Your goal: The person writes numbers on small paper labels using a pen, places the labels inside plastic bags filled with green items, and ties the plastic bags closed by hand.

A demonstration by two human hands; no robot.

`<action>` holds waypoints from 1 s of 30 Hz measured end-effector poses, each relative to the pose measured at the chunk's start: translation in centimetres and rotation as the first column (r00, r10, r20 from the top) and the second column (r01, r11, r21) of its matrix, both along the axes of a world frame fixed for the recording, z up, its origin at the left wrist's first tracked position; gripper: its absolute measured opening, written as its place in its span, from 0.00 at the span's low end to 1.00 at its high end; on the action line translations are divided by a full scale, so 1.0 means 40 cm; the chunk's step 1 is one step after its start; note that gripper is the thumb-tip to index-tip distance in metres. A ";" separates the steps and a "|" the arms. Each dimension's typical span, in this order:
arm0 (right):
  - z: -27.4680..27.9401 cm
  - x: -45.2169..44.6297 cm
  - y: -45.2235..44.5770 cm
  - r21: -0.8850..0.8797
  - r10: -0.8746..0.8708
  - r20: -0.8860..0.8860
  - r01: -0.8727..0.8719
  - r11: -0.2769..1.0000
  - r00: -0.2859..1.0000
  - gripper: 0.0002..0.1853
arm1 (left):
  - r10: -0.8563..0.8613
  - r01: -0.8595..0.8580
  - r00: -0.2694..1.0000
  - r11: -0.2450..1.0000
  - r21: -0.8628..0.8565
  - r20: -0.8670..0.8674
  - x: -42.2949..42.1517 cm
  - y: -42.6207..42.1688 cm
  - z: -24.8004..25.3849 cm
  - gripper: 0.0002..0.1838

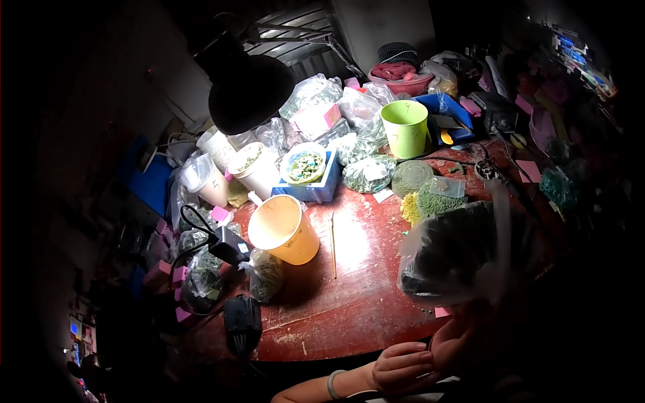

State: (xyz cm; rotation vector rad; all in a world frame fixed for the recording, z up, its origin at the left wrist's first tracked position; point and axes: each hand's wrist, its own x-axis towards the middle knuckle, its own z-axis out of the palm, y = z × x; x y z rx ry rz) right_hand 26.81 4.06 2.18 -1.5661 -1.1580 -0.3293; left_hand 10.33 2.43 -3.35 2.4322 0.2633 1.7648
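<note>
At the table's front edge my left hand (403, 366), with a grey band on its wrist, has its fingers curled and pressed together against my right hand (457, 339). Anything between them is too small or hidden to name. My right hand lies in shadow, and its fingers are partly hidden. Just above both hands sits a large clear plastic bag (463, 248) with dark contents. A pink piece (442, 311) lies beside my right hand. Farther left, a thin stick (333, 245) rests on the red table (349, 322) by an orange cup (285, 232).
A black lamp (248, 94) hangs over the back left. Behind are a green cup (404, 131), a blue box (316, 185) under a bowl, and several filled bags. A black adapter (230, 246) and cables lie left; green and yellow bead piles (437, 201) lie right.
</note>
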 end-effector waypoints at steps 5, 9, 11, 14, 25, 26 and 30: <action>-0.002 0.019 -0.013 -0.004 -0.014 -0.008 0.014 1.000 1.000 0.12 | 0.122 -0.121 0.988 0.992 0.020 -0.096 0.004 -0.017 0.004 0.17; -0.011 0.014 -0.019 -0.005 -0.023 -0.016 0.023 1.000 1.000 0.13 | -0.024 0.017 0.998 0.993 -0.114 -0.058 -0.015 -0.015 0.004 0.13; -0.018 0.021 -0.017 -0.006 -0.029 -0.019 0.029 1.000 0.999 0.13 | -0.030 0.029 1.000 0.991 -0.130 -0.001 0.009 -0.019 0.014 0.12; -0.018 0.020 -0.020 -0.009 -0.035 -0.024 0.035 0.999 0.999 0.13 | -0.045 0.048 0.999 0.993 -0.112 0.028 0.007 -0.020 0.014 0.10; 0.000 0.053 -0.042 -0.018 -0.064 -0.043 0.064 0.998 0.997 0.13 | -0.060 0.058 0.998 0.996 -0.062 -0.037 -0.012 -0.017 -0.005 0.14; -0.007 0.047 -0.034 -0.019 -0.068 -0.044 0.067 0.998 0.997 0.13 | -0.041 0.037 0.997 0.998 -0.052 -0.069 -0.013 -0.016 -0.001 0.14; -0.034 0.034 -0.010 -0.022 -0.084 -0.049 0.083 0.996 0.995 0.13 | -0.098 0.102 0.995 0.981 -0.166 0.033 0.006 -0.013 0.025 0.12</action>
